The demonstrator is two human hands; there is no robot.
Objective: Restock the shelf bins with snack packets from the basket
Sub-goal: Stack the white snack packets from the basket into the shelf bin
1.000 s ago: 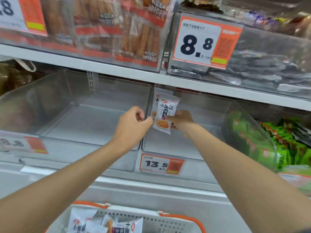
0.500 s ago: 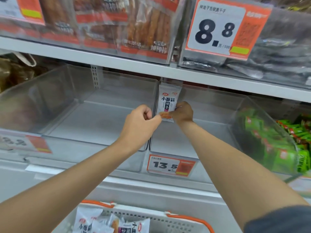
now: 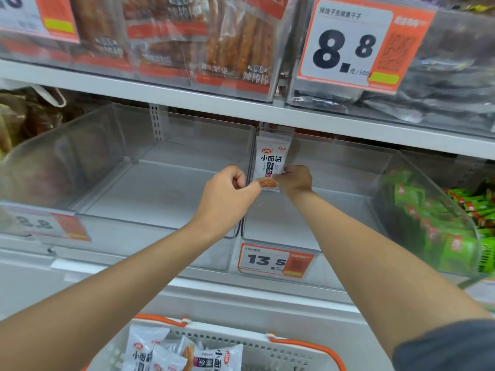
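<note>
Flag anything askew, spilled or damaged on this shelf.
Nothing looks spilled or torn. The only oddity is one snack packet upright at the left wall of the 13.5 bin. It is pinched between the left hand and the right hand and not yet laid down.

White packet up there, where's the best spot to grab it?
Pinch the white packet at its lower corners, coming from both sides, as the left hand and right hand do. It is flat, thin and upright over the clear bin, so an edge is probably easier to nip than its wide face.
</note>
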